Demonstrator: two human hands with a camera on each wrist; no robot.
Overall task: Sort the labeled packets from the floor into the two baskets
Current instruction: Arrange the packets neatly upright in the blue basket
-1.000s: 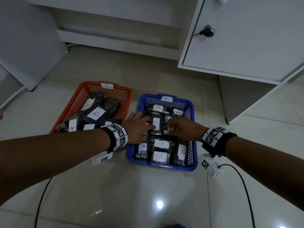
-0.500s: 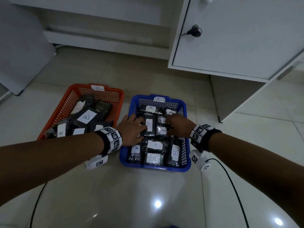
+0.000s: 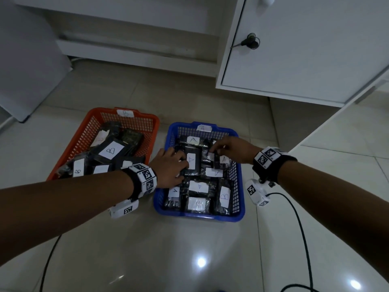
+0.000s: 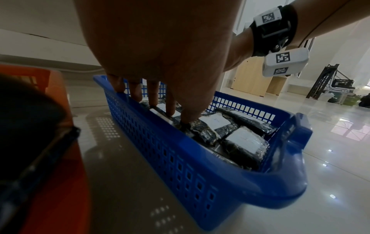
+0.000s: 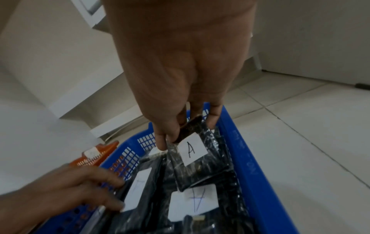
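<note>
Two baskets stand side by side on the tiled floor: an orange basket (image 3: 88, 123) tagged B on the left and a blue basket (image 3: 200, 216) tagged A on the right. Both hold several black packets with white labels. My right hand (image 3: 214, 151) pinches the top edge of a packet labelled A (image 5: 192, 150) near the blue basket's far right and tilts it up. My left hand (image 3: 179, 165) rests with straight fingers (image 4: 170, 109) on a tall packet labelled A (image 3: 192, 160) at the basket's left. A packet labelled B (image 3: 224, 197) lies in the blue basket's near right corner.
A white cabinet door (image 3: 305, 60) with a key in its lock hangs open above and right of the baskets. A grey panel (image 3: 27, 70) leans at the far left. Black cables (image 3: 303, 239) trail over the glossy floor near me.
My right hand has shifted toward the blue basket's far right and picked up the edge of an A packet. The left hand stays on the tall packet.
</note>
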